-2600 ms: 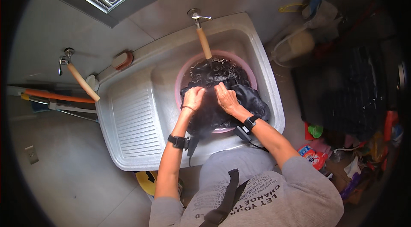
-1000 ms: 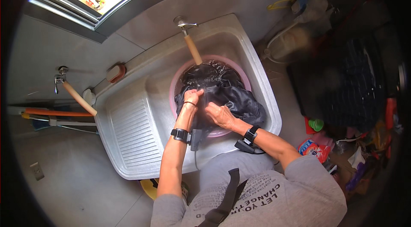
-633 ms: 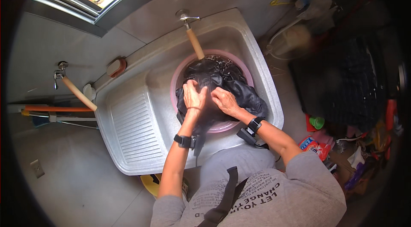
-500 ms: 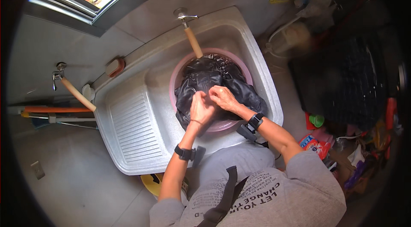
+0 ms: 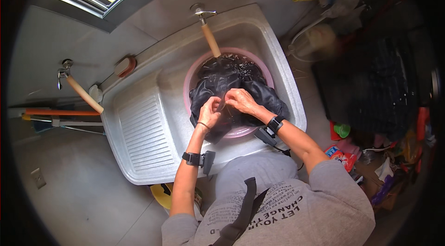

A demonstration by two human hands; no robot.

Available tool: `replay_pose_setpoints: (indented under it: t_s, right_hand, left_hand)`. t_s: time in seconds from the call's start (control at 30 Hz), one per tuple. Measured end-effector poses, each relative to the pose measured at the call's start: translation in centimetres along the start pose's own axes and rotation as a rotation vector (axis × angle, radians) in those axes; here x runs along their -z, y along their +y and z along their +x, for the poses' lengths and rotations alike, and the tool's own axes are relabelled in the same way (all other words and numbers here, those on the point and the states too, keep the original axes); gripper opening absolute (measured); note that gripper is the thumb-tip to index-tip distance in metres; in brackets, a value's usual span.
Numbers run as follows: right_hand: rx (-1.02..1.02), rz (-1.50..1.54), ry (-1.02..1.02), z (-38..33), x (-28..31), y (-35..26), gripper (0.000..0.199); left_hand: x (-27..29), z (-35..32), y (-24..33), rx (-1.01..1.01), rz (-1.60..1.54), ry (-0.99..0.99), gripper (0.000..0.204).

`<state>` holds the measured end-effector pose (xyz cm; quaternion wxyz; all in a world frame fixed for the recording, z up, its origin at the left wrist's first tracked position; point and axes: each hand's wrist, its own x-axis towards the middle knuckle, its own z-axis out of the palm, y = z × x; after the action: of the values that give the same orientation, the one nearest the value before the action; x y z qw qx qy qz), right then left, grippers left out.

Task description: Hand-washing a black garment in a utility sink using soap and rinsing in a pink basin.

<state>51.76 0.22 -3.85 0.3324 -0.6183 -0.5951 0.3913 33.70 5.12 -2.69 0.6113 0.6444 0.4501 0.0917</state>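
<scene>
A pink round basin [image 5: 187,79] stands in the grey laundry sink [image 5: 296,107], holding water and a soaked black garment [image 5: 218,83]. Part of the garment drapes over the basin's near rim. My left hand [image 5: 210,112] pinches an edge of the cloth near the front of the basin. Close beside it, my right hand [image 5: 242,101] grips the same raised fold with thumb and fingers. Between the two hands the cloth is held up and hangs down. A beige hose [image 5: 211,42] on the tap [image 5: 200,12] reaches over the basin's far rim.
Left of the basin is a ribbed washboard [image 5: 146,134]. A second tap hose [image 5: 85,95] ends at the sink's left edge. A brush [image 5: 125,67] rests on the back ledge. Dark cloth [image 5: 371,93] and a detergent packet [image 5: 340,157] lie to the right.
My left hand has shifted left, a little away from the right one. More of the cloth fold shows between and below the hands. The view has tilted slightly.
</scene>
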Motion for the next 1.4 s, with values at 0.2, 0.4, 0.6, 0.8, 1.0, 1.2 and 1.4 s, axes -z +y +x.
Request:
replay_pose_setpoints:
  t_s: [0.2, 0.4, 0.6, 0.8, 1.0, 1.2, 1.4]
  right_hand:
    - [0.023, 0.053, 0.05, -0.8, -1.0, -0.6, 0.014]
    - [0.069, 0.026, 0.135, -1.2, -1.2, -0.9, 0.013]
    - [0.003, 0.136, 0.187, -1.7, -1.0, -1.6, 0.012]
    - [-0.076, 0.221, 0.238, -2.5, -1.3, -1.4, 0.012]
    - [0.151, 0.005, 0.281, -2.8, -1.3, -2.3, 0.009]
    - [0.279, -0.217, 0.256, -2.7, -1.4, -2.7, 0.004]
    - [0.357, -0.339, 0.119, -4.5, -2.9, -2.0, 0.005]
  left_hand:
    - [0.4, 0.5, -0.8, -0.006, -0.138, -0.009, 0.037]
    - [-1.4, 0.8, 1.9, 0.149, 0.14, 0.243, 0.026]
    - [-1.0, 2.4, 1.1, 0.129, 0.258, 0.206, 0.036]
    - [-0.9, 3.4, 1.4, 0.247, -0.017, -0.031, 0.029]
    - [-1.0, 3.9, 0.2, 0.236, -0.027, -0.042, 0.025]
    - [-1.1, 3.9, 1.2, 0.17, -0.02, 0.16, 0.024]
    - [-1.1, 4.2, 1.5, 0.038, 0.08, 0.319, 0.027]
